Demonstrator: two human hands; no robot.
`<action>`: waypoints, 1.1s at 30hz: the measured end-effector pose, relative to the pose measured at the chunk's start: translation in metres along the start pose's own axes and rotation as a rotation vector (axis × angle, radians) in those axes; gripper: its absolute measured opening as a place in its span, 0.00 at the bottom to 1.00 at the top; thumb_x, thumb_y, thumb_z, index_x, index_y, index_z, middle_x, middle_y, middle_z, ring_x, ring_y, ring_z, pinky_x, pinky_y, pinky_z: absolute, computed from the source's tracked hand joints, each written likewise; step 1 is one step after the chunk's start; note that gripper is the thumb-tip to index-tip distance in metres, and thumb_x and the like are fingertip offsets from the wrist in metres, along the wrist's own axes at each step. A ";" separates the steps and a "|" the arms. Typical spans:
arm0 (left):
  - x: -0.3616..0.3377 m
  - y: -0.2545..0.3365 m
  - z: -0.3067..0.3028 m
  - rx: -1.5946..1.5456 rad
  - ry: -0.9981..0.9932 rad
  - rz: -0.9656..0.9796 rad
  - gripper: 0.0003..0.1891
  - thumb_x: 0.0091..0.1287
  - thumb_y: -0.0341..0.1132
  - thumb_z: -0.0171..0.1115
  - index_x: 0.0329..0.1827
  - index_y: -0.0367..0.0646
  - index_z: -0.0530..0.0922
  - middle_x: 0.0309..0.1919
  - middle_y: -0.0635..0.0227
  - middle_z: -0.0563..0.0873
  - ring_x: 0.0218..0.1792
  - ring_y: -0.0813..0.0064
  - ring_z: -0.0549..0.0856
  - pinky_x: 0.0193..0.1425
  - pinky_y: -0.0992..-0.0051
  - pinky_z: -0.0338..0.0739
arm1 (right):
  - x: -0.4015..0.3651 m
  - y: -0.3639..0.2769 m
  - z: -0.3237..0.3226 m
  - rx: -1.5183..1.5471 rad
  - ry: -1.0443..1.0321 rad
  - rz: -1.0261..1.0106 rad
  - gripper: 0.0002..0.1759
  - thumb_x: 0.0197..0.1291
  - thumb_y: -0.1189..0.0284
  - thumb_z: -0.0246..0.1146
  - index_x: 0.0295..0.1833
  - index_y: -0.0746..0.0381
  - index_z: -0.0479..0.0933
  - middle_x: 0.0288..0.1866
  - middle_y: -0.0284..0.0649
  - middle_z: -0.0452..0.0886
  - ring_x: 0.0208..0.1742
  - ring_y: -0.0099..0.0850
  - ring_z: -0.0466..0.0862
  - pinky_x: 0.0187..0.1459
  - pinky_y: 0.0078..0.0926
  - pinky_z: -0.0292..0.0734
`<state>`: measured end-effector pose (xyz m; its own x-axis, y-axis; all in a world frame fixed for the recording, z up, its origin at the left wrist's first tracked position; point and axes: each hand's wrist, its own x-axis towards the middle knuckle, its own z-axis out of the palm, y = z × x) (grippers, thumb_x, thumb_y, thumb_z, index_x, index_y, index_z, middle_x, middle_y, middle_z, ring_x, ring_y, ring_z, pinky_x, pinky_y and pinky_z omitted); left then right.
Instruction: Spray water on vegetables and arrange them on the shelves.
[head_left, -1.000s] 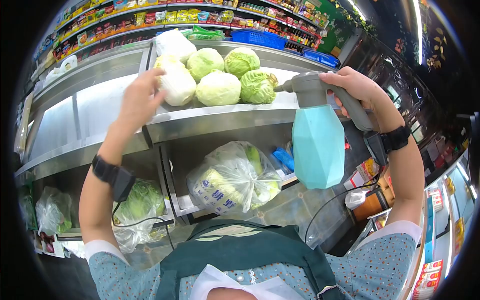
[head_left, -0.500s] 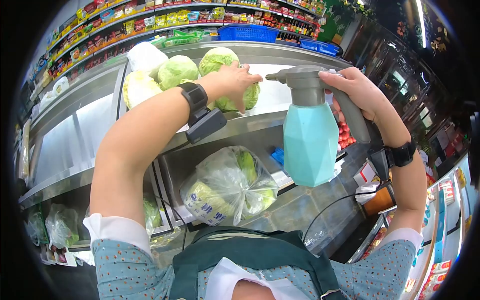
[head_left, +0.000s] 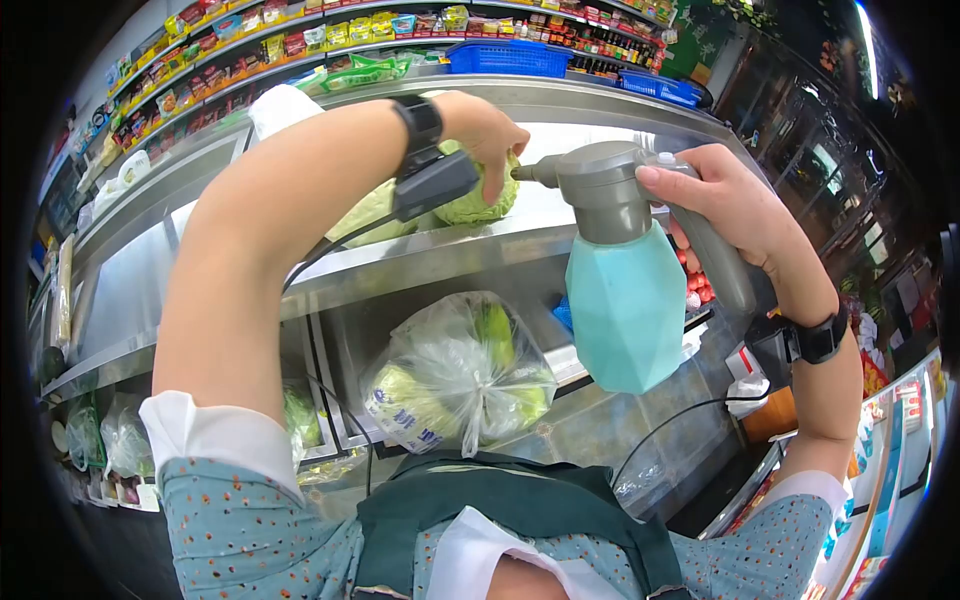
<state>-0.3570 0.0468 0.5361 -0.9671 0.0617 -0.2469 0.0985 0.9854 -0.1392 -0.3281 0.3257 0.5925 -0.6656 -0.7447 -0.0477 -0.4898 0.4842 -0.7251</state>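
Observation:
My left hand [head_left: 485,130] is bent over a round green cabbage [head_left: 478,205] on the display counter, its fingers curled down around the upper side. My wrist and forearm hide part of that cabbage and most of the pale green heads [head_left: 375,218] to its left. In my right hand [head_left: 715,195] is a spray bottle [head_left: 628,310] with a faceted teal body and a grey top, gripped by its handle. It stays upright in the air, the nozzle pointing left, close to the cabbage and my left fingers.
A steel ledge [head_left: 420,262] runs along the counter's front. Below it sits a clear plastic bag [head_left: 462,375] of green vegetables. Blue baskets [head_left: 508,58] and shelves of packets stand behind. A dark cable [head_left: 650,432] hangs at the lower right.
My left hand has turned and its spread fingers now curl down over the cabbage. That forearm has risen and covers more of the other heads. The spray bottle sits slightly lower in view.

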 end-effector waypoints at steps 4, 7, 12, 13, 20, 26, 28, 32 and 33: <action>0.011 -0.001 0.001 0.114 -0.004 0.005 0.42 0.42 0.67 0.71 0.57 0.49 0.80 0.55 0.69 0.83 0.54 0.63 0.82 0.53 0.60 0.77 | 0.000 0.002 0.002 -0.002 0.036 0.029 0.24 0.63 0.55 0.64 0.35 0.69 0.76 0.18 0.37 0.75 0.14 0.24 0.77 0.15 0.22 0.74; -0.003 -0.028 0.002 -0.323 -0.031 0.190 0.45 0.49 0.56 0.75 0.69 0.47 0.67 0.65 0.53 0.74 0.65 0.55 0.74 0.67 0.60 0.68 | -0.002 0.004 -0.001 0.000 0.034 0.044 0.24 0.63 0.55 0.64 0.35 0.69 0.76 0.19 0.36 0.76 0.14 0.23 0.77 0.15 0.22 0.73; -0.052 -0.057 0.028 -0.284 0.171 0.280 0.46 0.44 0.35 0.79 0.69 0.50 0.64 0.67 0.54 0.67 0.69 0.55 0.65 0.72 0.61 0.62 | -0.010 0.000 0.006 -0.007 0.016 0.022 0.24 0.63 0.55 0.65 0.35 0.70 0.76 0.19 0.35 0.76 0.15 0.22 0.77 0.16 0.21 0.72; -0.062 -0.061 0.038 -0.270 0.286 0.277 0.46 0.43 0.32 0.79 0.69 0.50 0.64 0.66 0.54 0.67 0.70 0.55 0.65 0.72 0.61 0.62 | -0.008 -0.006 0.011 -0.042 -0.030 -0.021 0.24 0.63 0.56 0.64 0.35 0.70 0.77 0.19 0.34 0.75 0.15 0.21 0.76 0.16 0.20 0.72; -0.068 -0.064 0.064 -0.306 0.461 0.367 0.40 0.51 0.19 0.63 0.71 0.51 0.63 0.65 0.58 0.71 0.67 0.56 0.69 0.72 0.61 0.63 | -0.004 -0.029 0.038 -0.077 -0.068 -0.012 0.24 0.65 0.55 0.62 0.34 0.70 0.77 0.18 0.33 0.75 0.16 0.21 0.77 0.18 0.20 0.72; -0.095 -0.070 0.081 -0.323 0.719 0.218 0.37 0.53 0.17 0.56 0.70 0.50 0.65 0.60 0.54 0.77 0.64 0.52 0.73 0.67 0.59 0.67 | 0.000 -0.042 0.059 -0.093 -0.018 0.021 0.24 0.67 0.54 0.60 0.37 0.69 0.77 0.19 0.35 0.75 0.16 0.23 0.77 0.18 0.22 0.73; -0.120 -0.078 0.092 -0.346 0.930 0.231 0.34 0.53 0.19 0.56 0.67 0.48 0.68 0.58 0.54 0.78 0.62 0.52 0.74 0.67 0.59 0.68 | 0.001 -0.043 0.061 -0.116 0.026 0.005 0.24 0.67 0.54 0.60 0.37 0.69 0.77 0.18 0.34 0.75 0.16 0.23 0.77 0.17 0.21 0.73; -0.189 -0.094 0.123 -0.396 0.970 0.157 0.30 0.56 0.21 0.58 0.66 0.45 0.70 0.63 0.58 0.76 0.66 0.57 0.72 0.72 0.62 0.63 | 0.000 -0.051 0.062 -0.099 0.108 0.009 0.25 0.65 0.53 0.62 0.36 0.68 0.77 0.18 0.34 0.75 0.14 0.22 0.76 0.15 0.20 0.72; -0.207 -0.101 0.134 -0.380 1.001 0.098 0.30 0.56 0.22 0.59 0.66 0.44 0.71 0.63 0.58 0.76 0.66 0.57 0.72 0.72 0.63 0.63 | 0.001 -0.054 0.062 -0.103 0.105 0.005 0.25 0.65 0.53 0.62 0.36 0.68 0.77 0.18 0.34 0.75 0.14 0.22 0.76 0.15 0.20 0.72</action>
<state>-0.1357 -0.0864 0.4726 -0.7282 0.0753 0.6812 0.2736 0.9432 0.1883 -0.2675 0.2699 0.5890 -0.7209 -0.6926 0.0249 -0.5376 0.5362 -0.6507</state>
